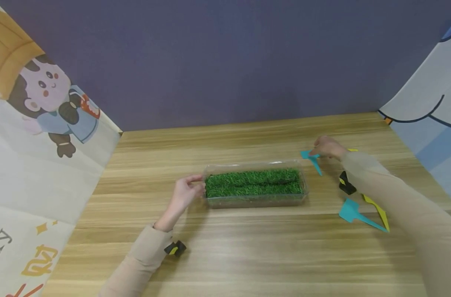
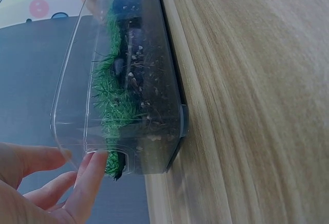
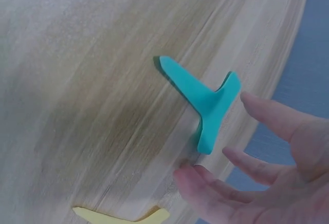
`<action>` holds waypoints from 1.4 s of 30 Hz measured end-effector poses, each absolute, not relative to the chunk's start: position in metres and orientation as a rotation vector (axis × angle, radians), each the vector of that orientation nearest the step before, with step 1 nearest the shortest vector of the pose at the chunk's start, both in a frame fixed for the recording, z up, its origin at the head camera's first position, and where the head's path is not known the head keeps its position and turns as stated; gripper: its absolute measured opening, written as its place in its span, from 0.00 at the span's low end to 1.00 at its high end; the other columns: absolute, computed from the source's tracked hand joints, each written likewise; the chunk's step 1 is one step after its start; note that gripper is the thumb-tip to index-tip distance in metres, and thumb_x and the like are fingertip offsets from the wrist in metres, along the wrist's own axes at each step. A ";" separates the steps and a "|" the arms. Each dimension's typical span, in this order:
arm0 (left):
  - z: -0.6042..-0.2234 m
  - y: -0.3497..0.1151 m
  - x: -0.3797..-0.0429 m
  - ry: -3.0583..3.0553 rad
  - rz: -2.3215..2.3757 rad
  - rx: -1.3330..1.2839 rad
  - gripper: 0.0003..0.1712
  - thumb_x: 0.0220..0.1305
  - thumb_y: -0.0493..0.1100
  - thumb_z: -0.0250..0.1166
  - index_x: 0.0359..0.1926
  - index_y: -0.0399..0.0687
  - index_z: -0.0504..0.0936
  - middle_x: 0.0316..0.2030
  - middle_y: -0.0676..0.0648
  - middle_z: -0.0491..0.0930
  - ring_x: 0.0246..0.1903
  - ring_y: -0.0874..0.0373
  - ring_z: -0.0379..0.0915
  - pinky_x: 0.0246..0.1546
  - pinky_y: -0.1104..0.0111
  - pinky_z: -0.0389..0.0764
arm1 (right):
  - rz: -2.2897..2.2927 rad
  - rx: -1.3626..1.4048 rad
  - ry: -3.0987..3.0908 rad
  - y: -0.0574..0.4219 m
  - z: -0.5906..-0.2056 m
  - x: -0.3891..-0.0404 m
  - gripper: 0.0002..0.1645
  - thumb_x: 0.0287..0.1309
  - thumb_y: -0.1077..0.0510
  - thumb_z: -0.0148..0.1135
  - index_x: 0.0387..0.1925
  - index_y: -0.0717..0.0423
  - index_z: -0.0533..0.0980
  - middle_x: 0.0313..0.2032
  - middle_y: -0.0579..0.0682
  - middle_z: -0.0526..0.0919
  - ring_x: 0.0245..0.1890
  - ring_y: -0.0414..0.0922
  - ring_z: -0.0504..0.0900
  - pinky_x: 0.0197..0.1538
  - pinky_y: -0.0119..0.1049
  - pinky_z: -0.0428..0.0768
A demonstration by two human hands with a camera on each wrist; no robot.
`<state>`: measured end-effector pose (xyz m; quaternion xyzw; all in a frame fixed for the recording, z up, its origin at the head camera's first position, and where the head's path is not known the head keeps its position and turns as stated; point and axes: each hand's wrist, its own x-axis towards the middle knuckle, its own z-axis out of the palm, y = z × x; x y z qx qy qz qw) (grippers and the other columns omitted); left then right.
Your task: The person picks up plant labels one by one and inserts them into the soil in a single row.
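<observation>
From here, blue tag [image 3: 208, 107] right of the tray [image 1: 255, 203] could skid if the right hand [image 1: 328, 147], spread and holding nothing, catches one edge; left hand [image 1: 186, 191], loosely parted at tray's left end, gripping nothing, might nudge it.

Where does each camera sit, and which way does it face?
Head: on the person's head, facing forward and down at the wood-grain table; both beige-sleeved arms, left grip and right grip show.
Left wrist: on that wrist, looking along a clear plastic box of green artificial grass; the left grip shows at its near end.
Right wrist: on that wrist, looking down at a teal T-shaped tag; the right grip shows beside it.
Head and left-wrist views share the box.
</observation>
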<state>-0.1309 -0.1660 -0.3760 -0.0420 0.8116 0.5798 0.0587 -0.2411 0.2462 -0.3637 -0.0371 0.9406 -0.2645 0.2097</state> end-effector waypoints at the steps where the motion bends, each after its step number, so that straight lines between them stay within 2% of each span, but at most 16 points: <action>1: -0.376 -0.166 -0.131 2.457 1.757 -0.132 0.19 0.54 0.28 0.57 0.49 0.29 0.72 0.42 0.31 0.76 0.29 0.53 0.78 0.34 0.67 0.82 | -0.737 -0.098 2.616 0.246 -0.365 -0.243 0.33 0.54 0.55 0.54 0.49 0.82 0.60 0.46 0.75 0.64 0.27 0.50 0.67 0.22 0.34 0.69; 3: -0.377 -0.166 -0.131 2.455 1.759 -0.138 0.19 0.54 0.28 0.56 0.49 0.29 0.72 0.42 0.32 0.76 0.29 0.53 0.78 0.33 0.67 0.82 | -0.750 -0.092 2.617 0.245 -0.367 -0.245 0.21 0.52 0.56 0.55 0.32 0.75 0.67 0.28 0.66 0.69 0.18 0.43 0.61 0.18 0.29 0.62; 4: -0.377 -0.166 -0.131 2.455 1.759 -0.136 0.19 0.54 0.28 0.56 0.49 0.29 0.72 0.42 0.32 0.76 0.29 0.53 0.78 0.33 0.67 0.82 | -0.757 -0.097 2.620 0.245 -0.369 -0.247 0.16 0.52 0.56 0.56 0.22 0.68 0.66 0.20 0.59 0.67 0.15 0.40 0.57 0.17 0.28 0.58; 5: -0.377 -0.166 -0.131 2.455 1.758 -0.138 0.19 0.54 0.28 0.56 0.49 0.29 0.72 0.42 0.32 0.76 0.28 0.53 0.78 0.33 0.67 0.82 | -0.761 -0.100 2.626 0.245 -0.370 -0.248 0.18 0.50 0.57 0.57 0.15 0.61 0.62 0.15 0.52 0.62 0.13 0.38 0.54 0.16 0.26 0.57; 7: -0.377 -0.166 -0.131 2.452 1.758 -0.142 0.19 0.54 0.28 0.56 0.49 0.30 0.72 0.42 0.32 0.76 0.28 0.53 0.78 0.34 0.67 0.82 | -0.754 -0.108 2.637 0.245 -0.372 -0.250 0.26 0.49 0.57 0.58 0.10 0.51 0.52 0.11 0.41 0.50 0.11 0.35 0.52 0.15 0.25 0.55; 10: -0.377 -0.166 -0.130 2.447 1.759 -0.145 0.19 0.54 0.28 0.56 0.50 0.30 0.72 0.41 0.32 0.76 0.29 0.53 0.78 0.35 0.65 0.82 | -0.739 -0.102 2.659 0.244 -0.373 -0.251 0.27 0.47 0.56 0.60 0.07 0.48 0.54 0.08 0.39 0.52 0.09 0.35 0.53 0.14 0.24 0.56; 16: -0.378 -0.166 -0.130 2.425 1.783 -0.148 0.19 0.54 0.28 0.56 0.50 0.29 0.72 0.42 0.31 0.76 0.30 0.50 0.79 0.37 0.62 0.81 | -0.678 -0.035 2.711 0.239 -0.374 -0.250 0.27 0.43 0.55 0.64 0.04 0.49 0.57 0.06 0.39 0.53 0.08 0.35 0.54 0.13 0.23 0.58; 23: -0.378 -0.165 -0.130 2.426 1.796 -0.145 0.19 0.53 0.27 0.56 0.49 0.29 0.72 0.44 0.31 0.75 0.29 0.53 0.79 0.36 0.64 0.82 | -0.620 -0.015 2.739 0.233 -0.375 -0.247 0.22 0.44 0.57 0.64 0.10 0.55 0.59 0.12 0.44 0.55 0.16 0.41 0.57 0.20 0.30 0.61; 29: -0.378 -0.165 -0.130 2.419 1.813 -0.144 0.19 0.52 0.26 0.56 0.49 0.28 0.72 0.45 0.32 0.75 0.28 0.54 0.78 0.35 0.64 0.82 | -0.600 -0.002 2.747 0.231 -0.375 -0.248 0.23 0.43 0.58 0.64 0.09 0.54 0.59 0.11 0.44 0.55 0.15 0.41 0.57 0.20 0.29 0.61; 33: -0.378 -0.165 -0.131 2.445 1.795 -0.141 0.19 0.53 0.27 0.57 0.49 0.29 0.73 0.42 0.32 0.76 0.26 0.55 0.78 0.32 0.66 0.83 | -0.546 -0.004 2.776 0.230 -0.373 -0.249 0.17 0.43 0.57 0.65 0.16 0.63 0.67 0.16 0.51 0.66 0.19 0.46 0.64 0.22 0.34 0.68; 36: -0.378 -0.166 -0.131 2.460 1.777 -0.138 0.19 0.53 0.28 0.57 0.49 0.30 0.73 0.42 0.32 0.76 0.26 0.55 0.78 0.31 0.67 0.83 | -0.508 -0.006 2.792 0.229 -0.372 -0.250 0.18 0.43 0.57 0.65 0.23 0.69 0.70 0.23 0.58 0.72 0.24 0.50 0.69 0.26 0.40 0.74; 39: -0.378 -0.166 -0.132 2.454 1.778 -0.142 0.19 0.53 0.28 0.57 0.49 0.30 0.73 0.43 0.32 0.76 0.26 0.55 0.78 0.31 0.67 0.83 | -0.500 -0.012 2.792 0.228 -0.371 -0.250 0.15 0.43 0.59 0.63 0.19 0.68 0.70 0.21 0.57 0.72 0.23 0.49 0.69 0.27 0.41 0.75; 42: -0.378 -0.167 -0.132 2.446 1.778 -0.143 0.20 0.53 0.28 0.57 0.49 0.29 0.72 0.44 0.32 0.75 0.27 0.54 0.78 0.32 0.66 0.83 | -0.497 -0.027 2.800 0.228 -0.370 -0.250 0.14 0.42 0.63 0.61 0.13 0.62 0.66 0.16 0.51 0.67 0.19 0.46 0.64 0.23 0.36 0.70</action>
